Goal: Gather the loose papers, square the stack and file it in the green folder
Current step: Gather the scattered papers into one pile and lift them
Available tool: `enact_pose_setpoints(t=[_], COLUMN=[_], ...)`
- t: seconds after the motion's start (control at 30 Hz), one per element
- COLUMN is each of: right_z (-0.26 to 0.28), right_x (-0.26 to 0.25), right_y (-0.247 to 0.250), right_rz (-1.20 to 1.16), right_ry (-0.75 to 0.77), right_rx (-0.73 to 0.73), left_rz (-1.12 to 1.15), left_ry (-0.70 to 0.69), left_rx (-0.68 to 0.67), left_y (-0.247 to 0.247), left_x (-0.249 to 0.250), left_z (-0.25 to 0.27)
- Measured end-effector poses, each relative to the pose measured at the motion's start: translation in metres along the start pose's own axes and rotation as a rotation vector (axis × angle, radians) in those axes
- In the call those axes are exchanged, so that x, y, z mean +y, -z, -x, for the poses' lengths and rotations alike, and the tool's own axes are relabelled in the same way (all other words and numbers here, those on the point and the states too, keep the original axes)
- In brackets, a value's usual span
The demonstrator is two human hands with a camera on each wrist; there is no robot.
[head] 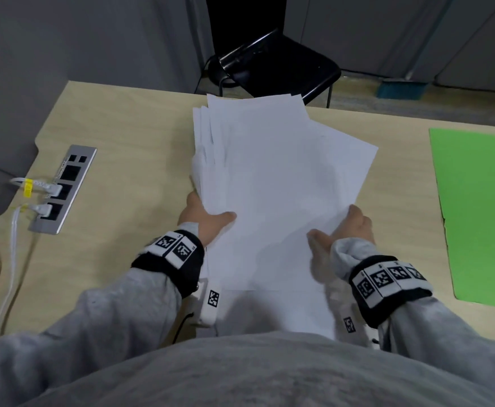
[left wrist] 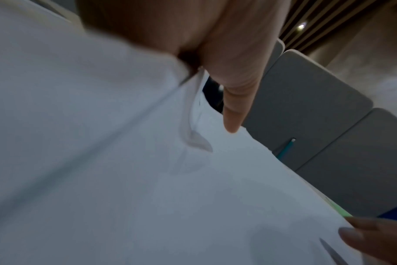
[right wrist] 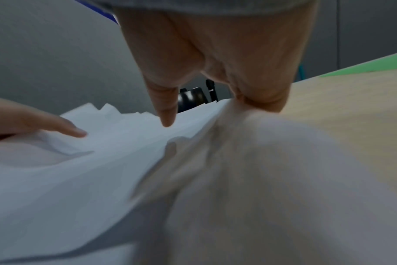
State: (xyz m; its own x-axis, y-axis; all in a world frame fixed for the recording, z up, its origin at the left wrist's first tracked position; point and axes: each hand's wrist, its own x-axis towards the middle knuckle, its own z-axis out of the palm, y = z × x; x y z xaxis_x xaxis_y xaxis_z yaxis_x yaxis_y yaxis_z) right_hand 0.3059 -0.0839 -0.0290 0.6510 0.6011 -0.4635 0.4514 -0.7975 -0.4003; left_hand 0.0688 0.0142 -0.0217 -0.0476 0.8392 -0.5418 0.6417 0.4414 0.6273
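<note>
Many white sheets make up the stack of papers (head: 272,186), plain and blank on the top face, with no writing that can be read. The stack is not squared: its far corners fan out in steps and one sheet juts toward the green folder (head: 481,212). Its long axis runs from the person's body away across the desk (head: 117,136), tilted a little to the right at the far end. The near end sits over the desk edge by the person's grey sweatshirt.

The left hand (head: 202,220) grasps the stack's left edge, thumb lying on top and fingers hidden beneath. The right hand (head: 343,230) grasps the right edge near the near corner, thumb on top, the paper bunched at its fingers (right wrist: 263,100).

Right of the papers, well apart, the green folder lies flat and closed. Left of the papers, a socket strip (head: 64,189) is set into the desk with two white plugs in it. Beyond the papers stands a black chair (head: 284,66).
</note>
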Motion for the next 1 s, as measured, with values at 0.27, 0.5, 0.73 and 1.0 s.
enact_pose_setpoints(t=[0.27, 0.5, 0.73, 1.0], right_z=[-0.009, -0.004, 0.047, 0.066], right_x=[0.001, 0.008, -0.002, -0.03], right_y=[-0.005, 0.021, 0.06, 0.086], right_rz=[-0.201, -0.417, -0.548, -0.974], right_ry=[0.03, -0.035, 0.203, 0.318], right_rx=[-0.226, -0.094, -0.238, -0.189], left_rz=[0.062, 0.422, 0.604, 0.568], left_ry=[-0.052, -0.106, -0.219, -0.48], left_rx=[-0.146, -0.294, -0.382, -0.295], left_y=[-0.006, 0.021, 0.043, 0.069], left_x=[-0.01, -0.017, -0.015, 0.023], left_z=[-0.003, 0.011, 0.026, 0.049])
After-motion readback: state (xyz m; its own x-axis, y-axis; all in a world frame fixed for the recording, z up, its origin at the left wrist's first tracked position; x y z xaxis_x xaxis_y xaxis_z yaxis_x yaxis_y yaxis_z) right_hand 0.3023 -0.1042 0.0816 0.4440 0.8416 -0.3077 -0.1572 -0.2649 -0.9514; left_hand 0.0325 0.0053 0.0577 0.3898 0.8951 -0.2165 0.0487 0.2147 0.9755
